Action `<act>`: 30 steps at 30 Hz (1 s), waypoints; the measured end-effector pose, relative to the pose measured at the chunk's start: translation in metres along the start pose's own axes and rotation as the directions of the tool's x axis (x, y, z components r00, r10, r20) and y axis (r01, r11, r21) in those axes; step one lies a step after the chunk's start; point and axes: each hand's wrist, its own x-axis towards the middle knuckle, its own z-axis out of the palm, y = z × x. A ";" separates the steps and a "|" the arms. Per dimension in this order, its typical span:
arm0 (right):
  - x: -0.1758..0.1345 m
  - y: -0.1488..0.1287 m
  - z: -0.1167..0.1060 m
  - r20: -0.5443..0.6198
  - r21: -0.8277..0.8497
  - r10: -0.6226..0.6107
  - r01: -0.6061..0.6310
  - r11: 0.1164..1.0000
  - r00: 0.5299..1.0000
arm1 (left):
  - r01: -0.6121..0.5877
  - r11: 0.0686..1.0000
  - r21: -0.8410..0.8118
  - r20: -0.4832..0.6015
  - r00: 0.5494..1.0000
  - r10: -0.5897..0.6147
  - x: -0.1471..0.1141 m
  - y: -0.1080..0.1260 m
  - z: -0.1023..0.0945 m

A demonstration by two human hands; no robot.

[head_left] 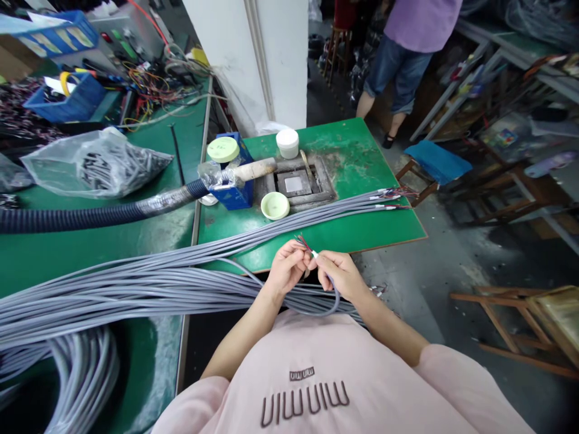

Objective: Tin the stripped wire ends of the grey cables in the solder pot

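Observation:
My right hand (pixel 340 274) pinches the end of a grey cable (pixel 336 295) just behind its white sleeve. Thin coloured wires (pixel 304 242) fan out of that end toward my left hand (pixel 289 265), whose fingers are closed on them. The held cable curves down and back to the left in front of my shirt. Beyond my hands, a bundle of grey cables (pixel 289 226) lies across the green table, with stripped wire ends (pixel 398 193) at the right. A second bundle of grey cables (pixel 181 292) runs close by on the left.
A solder pot (pixel 294 184) is set into the table. Around it are a white tub (pixel 287 143), a pale green dish (pixel 275 206) and a ribbed hose (pixel 90 216) resting by a blue box (pixel 239 196). A person (pixel 407 54) stands behind. Stools (pixel 511 319) are at right.

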 end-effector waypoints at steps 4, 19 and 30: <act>0.000 0.001 0.001 -0.013 0.001 0.003 -0.003 1.000 1.000 | 0.005 1.000 -0.027 -0.045 0.999 -0.006 0.000 -0.002 0.002; 0.003 -0.007 0.003 -0.110 -0.378 -0.183 0.129 0.917 0.977 | -0.198 0.914 0.354 -0.171 0.947 0.272 -0.001 0.003 0.016; 0.006 0.011 0.001 -0.077 0.024 -0.091 0.093 0.995 0.993 | 0.080 0.989 -0.124 0.039 0.996 -0.076 0.003 0.001 0.024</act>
